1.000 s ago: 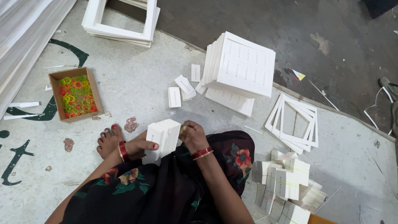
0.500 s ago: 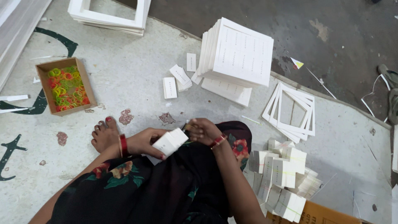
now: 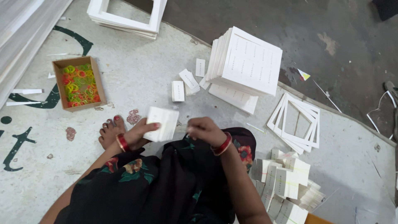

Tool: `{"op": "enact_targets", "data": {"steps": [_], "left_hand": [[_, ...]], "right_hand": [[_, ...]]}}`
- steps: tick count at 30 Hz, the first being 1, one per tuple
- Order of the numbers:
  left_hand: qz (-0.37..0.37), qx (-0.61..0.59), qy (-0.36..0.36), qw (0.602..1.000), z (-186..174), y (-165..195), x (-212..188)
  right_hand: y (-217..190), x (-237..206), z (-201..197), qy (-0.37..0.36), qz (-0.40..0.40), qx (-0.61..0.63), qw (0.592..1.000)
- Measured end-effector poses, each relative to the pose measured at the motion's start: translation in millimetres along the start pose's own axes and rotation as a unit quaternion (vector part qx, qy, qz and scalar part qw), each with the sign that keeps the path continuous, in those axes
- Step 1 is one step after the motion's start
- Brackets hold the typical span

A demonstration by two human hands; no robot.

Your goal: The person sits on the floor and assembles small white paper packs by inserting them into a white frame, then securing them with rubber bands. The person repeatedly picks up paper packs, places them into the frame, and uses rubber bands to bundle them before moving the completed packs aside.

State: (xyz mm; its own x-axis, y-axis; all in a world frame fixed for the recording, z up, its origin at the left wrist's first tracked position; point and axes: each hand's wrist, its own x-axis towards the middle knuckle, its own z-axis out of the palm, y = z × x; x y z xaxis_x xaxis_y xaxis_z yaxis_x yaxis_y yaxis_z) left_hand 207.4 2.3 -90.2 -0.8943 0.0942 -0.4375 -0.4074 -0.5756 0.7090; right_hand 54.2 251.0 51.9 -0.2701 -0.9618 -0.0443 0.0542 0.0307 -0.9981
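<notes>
Left hand (image 3: pixel 139 133) grip closed on card bundle (image 3: pixel 162 123) | right hand (image 3: pixel 205 130) grip curled, contents unclear

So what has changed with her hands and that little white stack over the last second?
The left hand keeps its grip on the white stack, which has tilted and turned a little. The right hand has come off the stack and now sits just beside it, fingers curled. The box of rubber bands, the big pile of sheets and the loose cards lie as before.
</notes>
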Motion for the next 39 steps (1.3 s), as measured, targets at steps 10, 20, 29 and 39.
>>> {"op": "enact_targets", "data": {"steps": [10, 20, 29, 39], "left_hand": [[0.165, 0.089, -0.146, 0.971, 22.5, 41.1, -33.0], [0.079, 0.604, -0.074, 0.790, 115.2, 106.9, -54.3], [0.054, 0.604, 0.129, 0.785, 104.3, 98.4, -44.1], [0.151, 0.662, 0.290, 0.674, 96.0, 104.6, -61.0]], "right_hand": [[30.2, 4.5, 25.8, 0.080, -0.030, 0.662, 0.744], [-14.2, 9.4, -0.8, 0.038, 0.200, 0.084, 0.975], [-72.4, 21.7, 95.9, 0.138, 0.046, -0.476, 0.867], [-69.7, 64.0, 89.9, 0.260, 0.071, -0.300, 0.915]]}}
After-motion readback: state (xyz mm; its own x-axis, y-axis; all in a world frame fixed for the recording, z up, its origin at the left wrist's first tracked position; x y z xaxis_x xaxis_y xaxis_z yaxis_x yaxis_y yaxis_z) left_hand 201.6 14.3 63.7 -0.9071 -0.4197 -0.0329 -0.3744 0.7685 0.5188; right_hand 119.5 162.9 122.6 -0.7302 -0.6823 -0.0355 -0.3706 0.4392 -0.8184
